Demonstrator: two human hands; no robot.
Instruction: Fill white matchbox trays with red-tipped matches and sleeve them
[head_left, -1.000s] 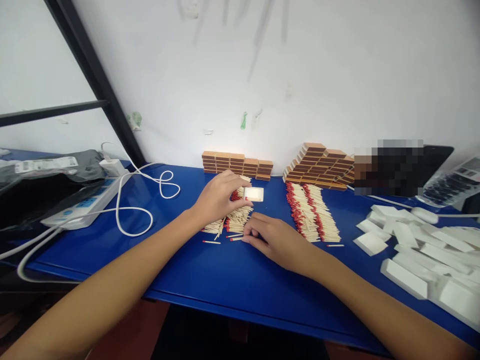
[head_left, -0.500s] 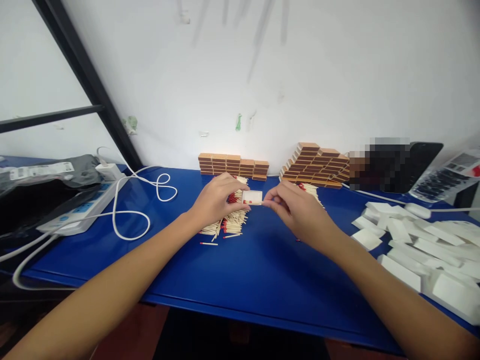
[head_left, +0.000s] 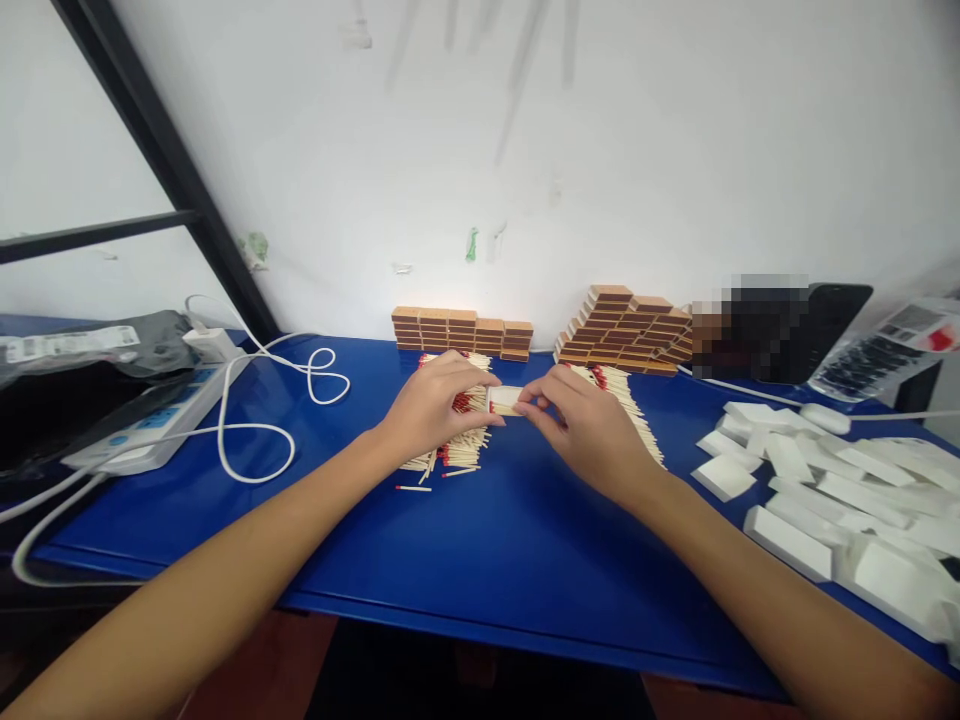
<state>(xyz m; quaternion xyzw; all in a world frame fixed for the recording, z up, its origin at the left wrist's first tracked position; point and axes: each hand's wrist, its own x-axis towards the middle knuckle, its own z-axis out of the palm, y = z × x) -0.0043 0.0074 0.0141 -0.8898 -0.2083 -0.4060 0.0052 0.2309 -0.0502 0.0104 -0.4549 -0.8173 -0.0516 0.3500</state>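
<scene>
My left hand (head_left: 442, 402) grips a small white matchbox tray (head_left: 507, 393) by its left end, between thumb and fingers. A few red-headed matches (head_left: 501, 408) lie lengthwise in the tray, heads to the left. My right hand (head_left: 577, 420) is closed in a pinch at the tray's right end, on the tail of a match; its fingertips partly cover that end. Under and behind my left hand lies a heap of loose matches (head_left: 466, 448). Another heap of matches (head_left: 628, 400) shows behind my right hand, partly hidden by it.
Brown matchboxes stand stacked along the wall, a low row (head_left: 461, 330) and a taller stepped stack (head_left: 622, 330). White empty trays (head_left: 847, 490) pile up at right, near a dark phone (head_left: 836, 325). A power strip (head_left: 161, 415) and white cable (head_left: 289, 440) lie at left.
My right hand has moved slightly left, its fingertips now over the tray's right end. More matches show in the tray. The whole view has shifted a little.
</scene>
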